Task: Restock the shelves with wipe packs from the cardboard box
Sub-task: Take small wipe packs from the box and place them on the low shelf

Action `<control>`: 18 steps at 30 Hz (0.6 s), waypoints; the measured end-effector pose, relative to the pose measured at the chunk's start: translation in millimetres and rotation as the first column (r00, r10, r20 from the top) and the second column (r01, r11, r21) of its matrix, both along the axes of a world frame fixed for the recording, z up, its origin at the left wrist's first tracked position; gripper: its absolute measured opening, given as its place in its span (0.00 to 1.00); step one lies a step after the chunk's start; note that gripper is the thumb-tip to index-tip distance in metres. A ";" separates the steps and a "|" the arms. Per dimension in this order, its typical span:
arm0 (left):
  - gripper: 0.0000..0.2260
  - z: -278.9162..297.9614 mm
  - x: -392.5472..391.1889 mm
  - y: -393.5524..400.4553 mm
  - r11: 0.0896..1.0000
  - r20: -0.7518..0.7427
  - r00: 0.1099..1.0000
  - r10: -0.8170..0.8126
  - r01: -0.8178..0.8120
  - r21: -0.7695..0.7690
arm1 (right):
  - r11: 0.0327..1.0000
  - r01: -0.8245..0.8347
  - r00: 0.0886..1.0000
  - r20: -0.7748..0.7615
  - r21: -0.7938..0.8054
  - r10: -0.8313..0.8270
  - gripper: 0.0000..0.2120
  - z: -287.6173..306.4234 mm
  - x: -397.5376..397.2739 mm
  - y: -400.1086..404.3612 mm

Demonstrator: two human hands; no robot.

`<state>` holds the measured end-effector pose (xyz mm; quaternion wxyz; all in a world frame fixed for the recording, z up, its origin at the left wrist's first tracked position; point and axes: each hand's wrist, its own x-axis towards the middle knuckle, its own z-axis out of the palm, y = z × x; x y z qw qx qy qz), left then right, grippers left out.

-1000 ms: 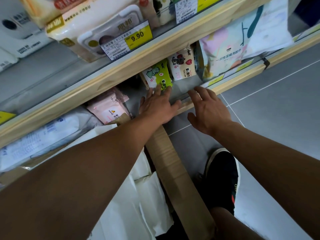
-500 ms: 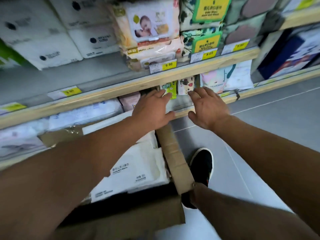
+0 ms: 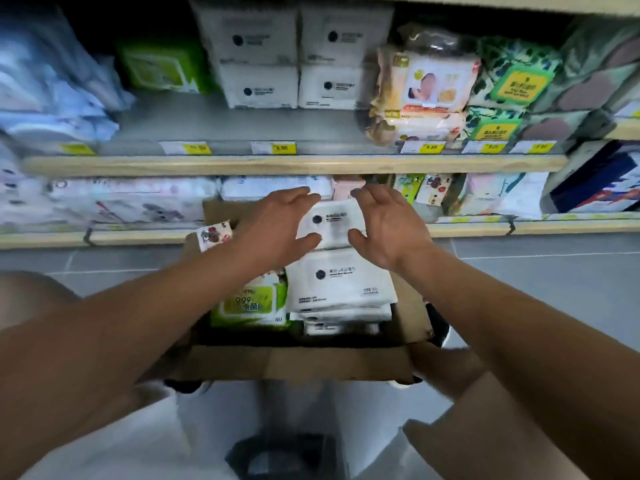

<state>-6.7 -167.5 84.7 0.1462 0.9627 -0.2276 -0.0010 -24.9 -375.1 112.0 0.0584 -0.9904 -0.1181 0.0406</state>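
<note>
Cardboard box [image 3: 301,362] on the floor below the lower shelf [image 3: 485,229]; green pack [image 3: 251,303] and small printed pack [image 3: 214,233] beside the white stack [image 3: 341,289]. Left hand [image 3: 277,226] and right hand [image 3: 388,226], grip wide, flank the top white wipe pack [image 3: 330,225]. Half a second ago both reached at the lower shelf's edge; view now squarer.

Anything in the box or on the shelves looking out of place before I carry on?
One thing: a small cartoon-printed pack sits tilted on the far left edge of the cardboard box, apart from the stacked white packs. Otherwise nothing looks spilled or damaged.
</note>
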 end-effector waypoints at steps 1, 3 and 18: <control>0.31 -2.6 -4.5 17.0 1.000 -0.012 1.000 0.027 -0.027 -0.003 | 1.000 -0.031 1.000 -0.006 -0.004 0.030 0.32 -1.1 0.4 15.4; 0.30 -7.4 -12.5 51.0 0.997 -0.034 0.996 0.080 -0.080 -0.018 | 0.996 -0.088 0.996 -0.031 -0.011 0.087 0.32 -4.8 2.1 45.7; 0.28 -67.8 17.0 180.9 0.940 -0.242 0.911 0.332 -0.340 0.012 | 0.958 -0.277 0.926 -0.287 -0.079 0.244 0.30 -78.9 60.5 171.7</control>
